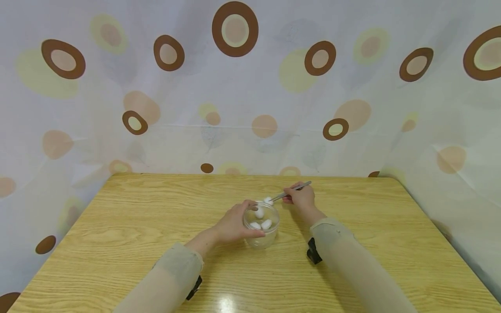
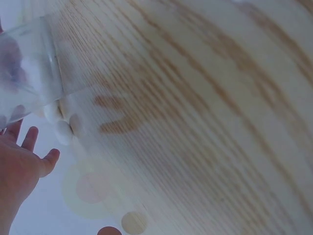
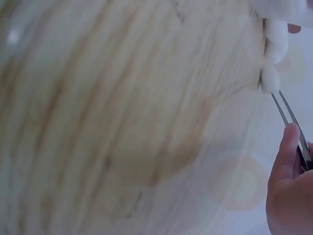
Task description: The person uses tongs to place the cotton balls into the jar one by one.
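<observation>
A clear round jar (image 1: 261, 237) stands on the table with my left hand (image 1: 234, 224) curled about its side, the thumb in front and fingers behind. Several white cotton balls (image 1: 266, 224) show in or through its clear wall. My right hand (image 1: 302, 199), just beyond the jar to the right, holds metal tweezers (image 1: 291, 191) whose tips meet a cotton ball (image 3: 270, 80) behind the rim. The right wrist view shows the tips close against this ball; how firmly they hold it I cannot tell. More cotton balls (image 2: 62, 132) lie past the jar in the left wrist view.
The wooden table (image 1: 129, 226) ends at a patterned cloth (image 1: 242, 95) hung behind it and along both sides. Both forearms reach in from the front edge, each with a dark strap piece (image 1: 314, 252) under the sleeve.
</observation>
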Demonstrator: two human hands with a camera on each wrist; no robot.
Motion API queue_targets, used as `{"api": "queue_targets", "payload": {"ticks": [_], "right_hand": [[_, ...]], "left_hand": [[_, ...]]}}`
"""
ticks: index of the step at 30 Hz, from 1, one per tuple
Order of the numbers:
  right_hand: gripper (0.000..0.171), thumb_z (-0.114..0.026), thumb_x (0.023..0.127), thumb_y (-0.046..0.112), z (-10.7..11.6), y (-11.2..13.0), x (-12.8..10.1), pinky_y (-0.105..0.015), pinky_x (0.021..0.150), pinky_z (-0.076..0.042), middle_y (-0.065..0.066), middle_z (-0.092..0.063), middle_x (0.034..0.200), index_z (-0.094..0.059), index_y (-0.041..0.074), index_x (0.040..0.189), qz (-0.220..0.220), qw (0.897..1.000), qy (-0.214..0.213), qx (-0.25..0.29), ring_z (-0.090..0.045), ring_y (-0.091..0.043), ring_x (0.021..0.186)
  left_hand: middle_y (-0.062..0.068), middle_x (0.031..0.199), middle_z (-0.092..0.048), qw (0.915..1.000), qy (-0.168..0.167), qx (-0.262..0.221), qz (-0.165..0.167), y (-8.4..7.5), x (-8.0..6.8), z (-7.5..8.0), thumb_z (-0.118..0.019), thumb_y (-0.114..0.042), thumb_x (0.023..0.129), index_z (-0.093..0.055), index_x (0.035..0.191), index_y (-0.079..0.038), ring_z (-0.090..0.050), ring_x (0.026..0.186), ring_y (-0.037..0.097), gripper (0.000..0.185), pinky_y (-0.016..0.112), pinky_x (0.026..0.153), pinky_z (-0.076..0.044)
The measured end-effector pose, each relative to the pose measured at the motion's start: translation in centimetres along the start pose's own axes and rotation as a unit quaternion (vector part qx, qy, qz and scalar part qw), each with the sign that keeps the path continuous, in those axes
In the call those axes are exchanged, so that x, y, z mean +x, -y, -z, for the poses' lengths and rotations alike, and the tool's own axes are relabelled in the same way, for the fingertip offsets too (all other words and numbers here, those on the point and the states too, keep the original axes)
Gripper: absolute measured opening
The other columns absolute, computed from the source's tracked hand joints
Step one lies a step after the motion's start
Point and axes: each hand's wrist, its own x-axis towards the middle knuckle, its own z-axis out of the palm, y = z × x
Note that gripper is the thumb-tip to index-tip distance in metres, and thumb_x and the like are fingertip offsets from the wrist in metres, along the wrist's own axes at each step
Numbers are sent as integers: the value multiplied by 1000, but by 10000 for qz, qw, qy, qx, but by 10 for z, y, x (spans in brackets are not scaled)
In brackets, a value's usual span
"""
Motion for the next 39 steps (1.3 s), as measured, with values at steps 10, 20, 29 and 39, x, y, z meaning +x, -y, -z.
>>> {"api": "queue_targets", "payload": {"ticks": [10,20,29,39], "right_hand": [[14,-57,88,-1,12,3,4,-21,52,-53,-2,-59,61,-43,2,86,-371,9973,39,627,-61,-8,47],[16,-54,90,-1,23,9,-3,-21,55,-54,-3,-60,62,-40,3,84,-499,9920,212,1138,-63,-9,50],[15,-53,91,0,31,13,-11,-19,56,-54,-3,-60,60,-40,4,84,-607,9896,308,1271,-63,-8,50],[17,-50,91,-2,38,22,-24,-19,57,-54,-4,-61,60,-37,3,82,-614,9852,652,1463,-64,-9,52]], "left_hand": [[5,135,-50,10000,-12,44,2,-2,-1,0,-76,-43,74,-37,138,-13,-42,126,29,81,47,102,-36],[5,134,-50,10000,-40,50,16,-1,-1,0,-76,-43,74,-37,138,-13,-42,126,29,81,47,102,-37],[6,134,-50,10000,-55,55,-15,-1,-2,-1,-76,-42,74,-37,137,-12,-41,127,30,80,47,102,-36],[5,134,-50,10000,-62,62,14,-2,-1,-2,-76,-43,74,-37,137,-12,-41,127,29,81,48,103,-36]]}}
